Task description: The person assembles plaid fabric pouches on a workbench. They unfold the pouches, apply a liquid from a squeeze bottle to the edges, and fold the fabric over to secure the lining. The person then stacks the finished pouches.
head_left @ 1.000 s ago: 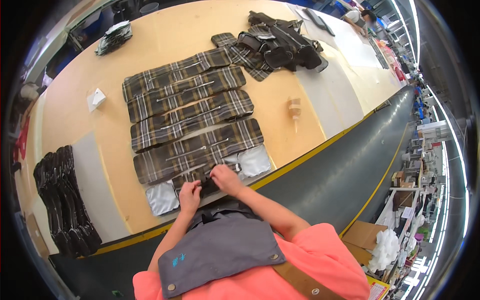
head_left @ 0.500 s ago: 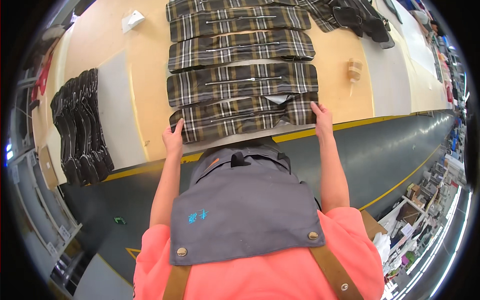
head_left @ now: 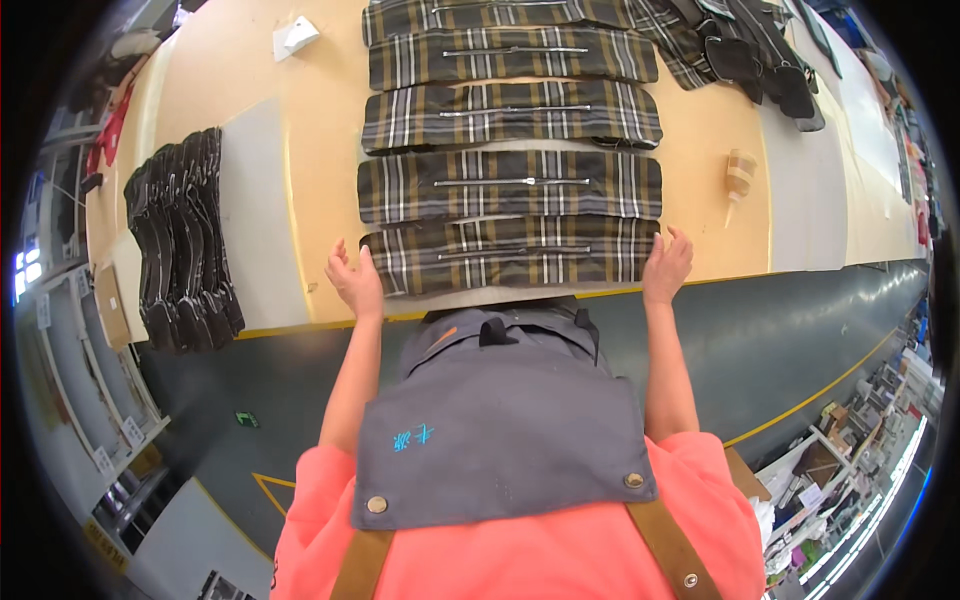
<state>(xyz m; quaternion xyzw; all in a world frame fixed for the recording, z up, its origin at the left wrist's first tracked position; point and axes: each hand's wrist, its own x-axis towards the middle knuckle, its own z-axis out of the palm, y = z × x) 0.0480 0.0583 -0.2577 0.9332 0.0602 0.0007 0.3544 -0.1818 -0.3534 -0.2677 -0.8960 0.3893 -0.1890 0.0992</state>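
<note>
The nearest plaid fabric panel (head_left: pixel 520 268), with a metal zipper across its middle, lies flat along the table's front edge. At its left end is my left hand (head_left: pixel 357 283), fingers apart and the thumb by the cloth. My right hand (head_left: pixel 668 266) is at the opposite end, thumb close to the fabric and the other fingers spread. Neither hand grips the panel. Just beyond it lies a second plaid panel (head_left: pixel 510 203), also zippered, with several more in a column behind.
A stack of dark zippered strips (head_left: pixel 180 245) lies on the table's left part. To the right is a bottle with a thin nozzle (head_left: pixel 740 175). Dark and plaid cloth pieces (head_left: pixel 750 60) are heaped at the back right. A small white object (head_left: pixel 296 38) sits at the back left.
The nearest panel's right part, folded and rumpled earlier, now lies flat. Both hands have let go of its ends and their fingers have spread.
</note>
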